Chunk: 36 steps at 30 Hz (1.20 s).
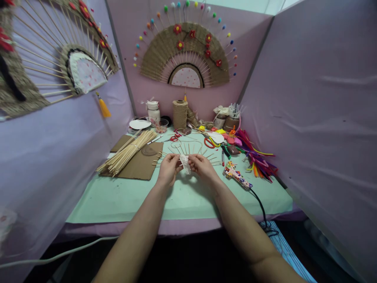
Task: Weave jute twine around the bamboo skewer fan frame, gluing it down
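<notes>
Between my two hands, at the middle of the table, is a small piece of white lace-like material [185,164]. My left hand [170,168] pinches its left side, and my right hand [202,167] pinches the right side. Just beyond and partly under the hands, thin wooden sticks [188,148] spread out like a fan on the green tabletop. My hands and the white material hide the centre of that fan.
Left lies a bundle of sticks [132,151] on cardboard [141,167]. Right are a patterned glue gun [238,175] with a black cord, red-handled scissors [209,142] and coloured pipe cleaners [259,157]. A twine spool [180,114] stands behind; a decorated fan [185,51] hangs above.
</notes>
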Each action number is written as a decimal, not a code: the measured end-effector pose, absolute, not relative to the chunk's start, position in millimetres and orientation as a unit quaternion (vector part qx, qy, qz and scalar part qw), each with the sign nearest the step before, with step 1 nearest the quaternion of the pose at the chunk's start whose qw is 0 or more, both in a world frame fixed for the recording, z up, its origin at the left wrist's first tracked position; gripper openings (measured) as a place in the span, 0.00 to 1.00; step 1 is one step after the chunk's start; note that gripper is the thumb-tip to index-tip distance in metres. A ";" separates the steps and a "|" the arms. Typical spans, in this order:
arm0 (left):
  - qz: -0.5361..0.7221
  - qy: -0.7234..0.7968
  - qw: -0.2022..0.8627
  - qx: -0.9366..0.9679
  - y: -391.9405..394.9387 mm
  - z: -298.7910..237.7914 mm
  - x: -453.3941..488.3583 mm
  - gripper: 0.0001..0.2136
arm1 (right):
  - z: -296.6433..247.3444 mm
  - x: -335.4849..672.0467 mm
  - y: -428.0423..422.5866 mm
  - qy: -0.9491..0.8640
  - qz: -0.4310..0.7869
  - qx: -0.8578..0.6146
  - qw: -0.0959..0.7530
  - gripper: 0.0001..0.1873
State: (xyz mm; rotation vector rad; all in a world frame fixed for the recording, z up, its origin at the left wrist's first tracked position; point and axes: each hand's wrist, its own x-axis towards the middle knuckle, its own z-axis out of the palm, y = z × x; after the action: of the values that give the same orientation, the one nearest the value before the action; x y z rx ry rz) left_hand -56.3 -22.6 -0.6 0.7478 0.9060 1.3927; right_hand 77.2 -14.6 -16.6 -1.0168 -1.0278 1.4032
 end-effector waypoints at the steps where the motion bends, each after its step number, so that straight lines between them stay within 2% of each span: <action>1: 0.610 0.393 0.606 0.326 -22.3 -0.6 -56.5 0.17 | -17.2 77.2 -14.8 -0.442 0.588 -0.432 0.521 0.22; 6: 0.610 0.399 0.589 0.348 -23.3 0.2 -56.7 0.19 | -18.1 74.6 -18.6 -0.482 0.559 -0.446 0.507 0.16; 11: 0.588 0.378 0.609 0.374 -24.1 -0.4 -57.6 0.31 | -12.0 71.4 -21.3 -0.476 0.511 -0.451 0.556 0.15; 13: 0.597 0.373 0.603 0.375 -23.9 -1.8 -57.5 0.33 | -10.3 70.2 -21.6 -0.470 0.499 -0.450 0.572 0.16; 30: 0.619 0.364 0.570 0.400 -20.9 -10.5 -52.5 0.31 | -11.1 65.3 -22.2 -0.454 0.517 -0.443 0.575 0.12; 36: 0.625 0.391 0.547 0.397 -17.8 -12.3 -53.5 0.26 | -15.4 67.4 -19.6 -0.434 0.506 -0.436 0.605 0.15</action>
State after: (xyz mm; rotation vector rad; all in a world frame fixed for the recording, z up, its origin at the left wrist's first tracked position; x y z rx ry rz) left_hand -53.5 -17.8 -12.3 0.9401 0.9255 1.4810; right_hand 67.4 -19.6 -15.4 -1.0082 -1.0034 1.1705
